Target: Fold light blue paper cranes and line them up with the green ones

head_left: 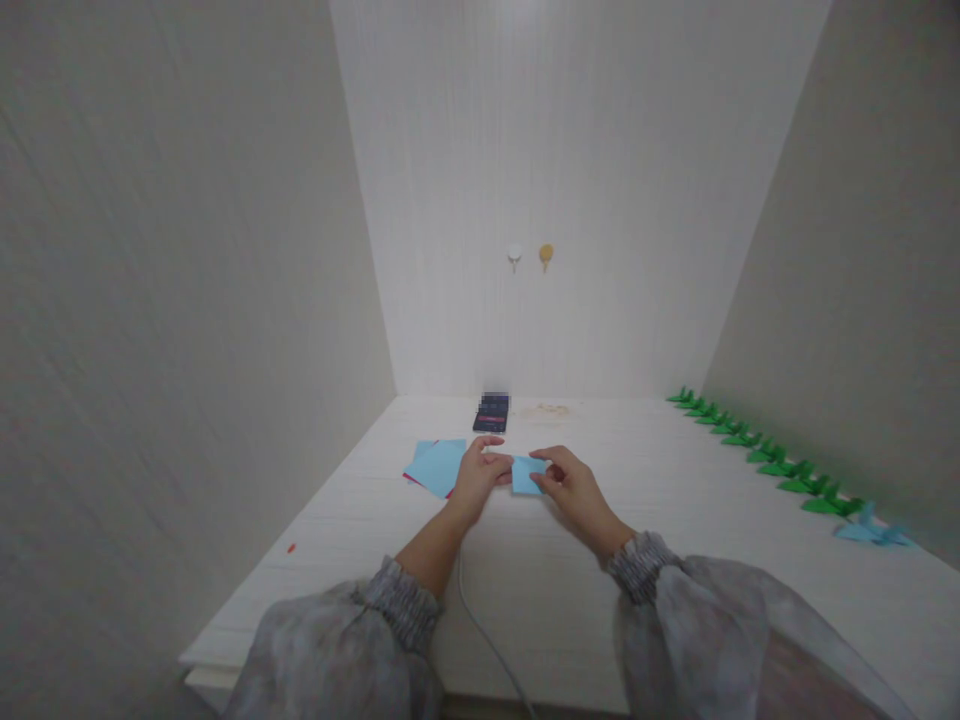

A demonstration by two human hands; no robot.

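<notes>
A small folded square of light-blue origami paper (528,476) is held up just above the white table between my hands. My right hand (574,488) pinches its right side, thumb below and index finger along the top corner. At the left edge of the square, my left hand (480,475) has its thumb and a finger closed on the paper, with the index finger reaching out beyond. Partly behind my left hand lies a loose pile of light-blue sheets (437,465), with red edges showing underneath.
A phone (492,413) rests near the back wall. Along the right side runs a row of several green folded paper cranes (772,460), with a light-blue crane (871,528) nearest me. A white cable (480,625) crosses the front; a small orange-red scrap (292,548) lies left.
</notes>
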